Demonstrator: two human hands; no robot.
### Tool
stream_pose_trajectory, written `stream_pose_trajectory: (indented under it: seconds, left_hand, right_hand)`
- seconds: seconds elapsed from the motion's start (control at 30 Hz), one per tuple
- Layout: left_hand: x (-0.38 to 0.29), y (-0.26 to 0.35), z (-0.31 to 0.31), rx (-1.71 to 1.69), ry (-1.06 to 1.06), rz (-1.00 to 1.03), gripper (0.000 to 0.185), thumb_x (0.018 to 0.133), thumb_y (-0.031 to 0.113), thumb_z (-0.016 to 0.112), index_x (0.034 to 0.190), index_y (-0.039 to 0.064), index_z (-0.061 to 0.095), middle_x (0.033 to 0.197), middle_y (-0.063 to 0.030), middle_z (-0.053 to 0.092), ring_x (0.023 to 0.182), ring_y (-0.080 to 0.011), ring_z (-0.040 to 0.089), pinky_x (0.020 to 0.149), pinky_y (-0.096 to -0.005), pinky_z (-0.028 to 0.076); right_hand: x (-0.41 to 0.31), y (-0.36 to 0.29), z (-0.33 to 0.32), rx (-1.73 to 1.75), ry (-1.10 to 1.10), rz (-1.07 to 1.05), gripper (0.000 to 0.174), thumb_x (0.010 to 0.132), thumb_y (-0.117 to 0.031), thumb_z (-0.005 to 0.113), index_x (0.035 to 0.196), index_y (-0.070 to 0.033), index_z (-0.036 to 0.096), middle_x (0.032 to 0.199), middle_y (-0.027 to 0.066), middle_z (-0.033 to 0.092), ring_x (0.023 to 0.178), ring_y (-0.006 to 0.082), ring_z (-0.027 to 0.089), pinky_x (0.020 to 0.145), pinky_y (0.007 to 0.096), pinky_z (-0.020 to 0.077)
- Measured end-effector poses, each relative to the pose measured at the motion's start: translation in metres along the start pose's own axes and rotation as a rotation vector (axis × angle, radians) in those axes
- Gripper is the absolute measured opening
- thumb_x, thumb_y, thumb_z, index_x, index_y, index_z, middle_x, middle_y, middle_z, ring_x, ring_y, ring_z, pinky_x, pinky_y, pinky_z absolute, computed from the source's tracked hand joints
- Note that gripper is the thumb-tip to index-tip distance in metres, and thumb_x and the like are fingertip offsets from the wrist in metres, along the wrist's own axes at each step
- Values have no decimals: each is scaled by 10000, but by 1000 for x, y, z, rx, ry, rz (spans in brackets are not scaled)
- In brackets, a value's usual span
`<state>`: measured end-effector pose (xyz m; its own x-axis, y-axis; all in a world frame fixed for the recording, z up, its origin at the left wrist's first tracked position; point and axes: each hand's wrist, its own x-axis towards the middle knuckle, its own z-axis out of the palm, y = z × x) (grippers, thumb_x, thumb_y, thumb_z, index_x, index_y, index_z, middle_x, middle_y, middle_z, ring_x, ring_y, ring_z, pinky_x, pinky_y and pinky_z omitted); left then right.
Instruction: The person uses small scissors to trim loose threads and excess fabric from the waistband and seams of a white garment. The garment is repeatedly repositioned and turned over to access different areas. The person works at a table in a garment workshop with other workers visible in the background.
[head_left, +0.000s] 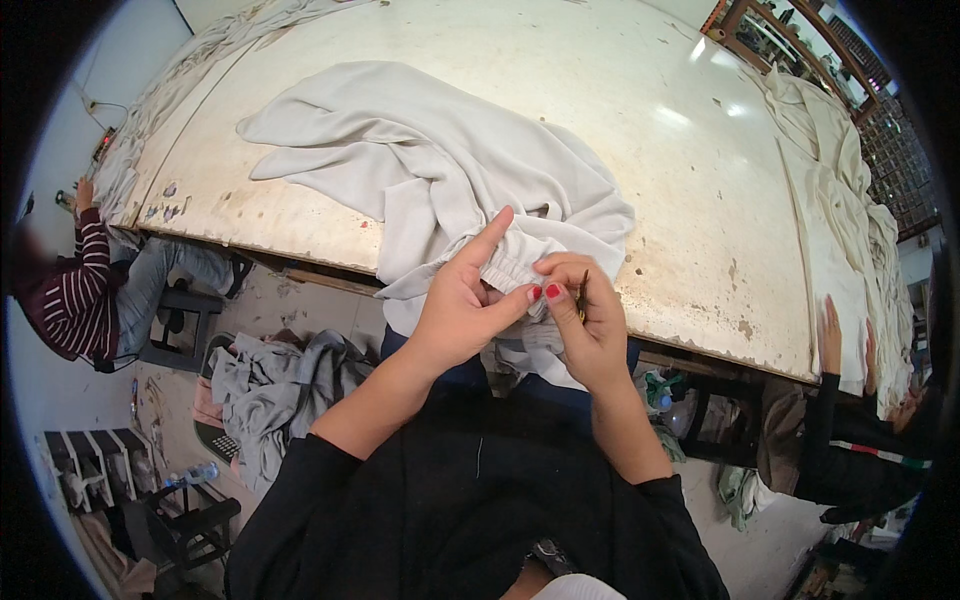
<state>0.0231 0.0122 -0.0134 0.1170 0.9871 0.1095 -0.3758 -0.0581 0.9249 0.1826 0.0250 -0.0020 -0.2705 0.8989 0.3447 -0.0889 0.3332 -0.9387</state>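
A light grey garment (450, 142) lies in loose folds on the worktable, its near end hanging over the front edge into my lap. Gathered, elastic-looking fabric forms a waistband (517, 262) at that end. My left hand (461, 307) grips this band, thumb on top and index finger stretched out along the cloth. Close against it, my right hand (592, 322) pinches the band's edge between thumb and fingertip. Small thread snips (583, 296) of dark and brass colour rest within the curled fingers of the right hand. The thumbs nearly meet, and part of the band is hidden beneath them.
The pale worktable (697, 225) has a chipped front edge. A person in a striped sleeve (90, 255) sits at the left; another person's hand (831, 334) lies on fabric (825, 150) at the right. Grey cloth (285, 390) is heaped on a chair to my left, near a black stool (191, 517).
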Motion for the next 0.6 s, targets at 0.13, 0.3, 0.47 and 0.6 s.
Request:
stream_pose_trajectory:
  seconds: [0.13,0.3,0.47,0.6]
  left_hand:
    - [2,-2,-8,84,6,24,771,817,-72,623,1470,10,221,1235,-92,496,860,-38,540,652,-176,485]
    - [5,4,-16,137,40,25,779,809,-77,620,1471,13,218,1210,-86,497,869,-45,549,656,-174,484]
    - [1,5,-5,35,69,86,674,790,-84,645,1353,38,296,1158,-96,514,893,-76,577,671,-197,505]
    - [-1,1,6,80,25,2,567,788,-84,652,1226,71,327,1092,-81,537,904,-90,588,687,-212,518]
  right_hand:
    - [-6,9,-6,347,-59,178,115,843,22,576,933,-8,510,863,84,564,613,122,483,592,215,408]
    - [-1,16,-47,-913,-60,-201,325,667,101,514,947,-61,543,839,127,602,738,321,618,653,345,501]
    - [11,8,-58,-769,215,-145,178,805,21,602,977,-23,584,857,94,620,749,194,594,657,295,476]
    - [6,11,-23,-311,12,-2,174,881,-7,611,1050,-13,569,930,9,582,744,44,486,674,187,408]
